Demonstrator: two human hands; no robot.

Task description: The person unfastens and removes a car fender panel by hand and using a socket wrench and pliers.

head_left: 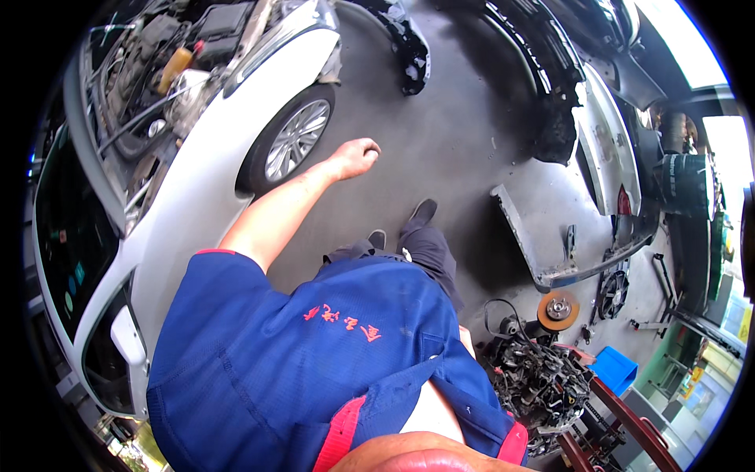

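Note:
My left hand (358, 158) is stretched out over the grey floor, its fingers curled into a loose fist, and no object shows in it. It is nearest to the front wheel (299, 139) of a white car (182, 163), a short way off to the right of the tire, without visible contact. The car's hood is up, and its engine bay (169, 67) lies exposed at the upper left. Only a sliver of my right arm (466, 341) shows beside my blue shirt; the right hand is hidden behind my body.
Removed bumpers, including a black one (554, 118) and a silver one (519, 236), lie on the floor to the right. A rusty brake disc (557, 310), an engine assembly (543, 381), a blue bin (613, 370) and dark red metal beams (635, 421) crowd the lower right.

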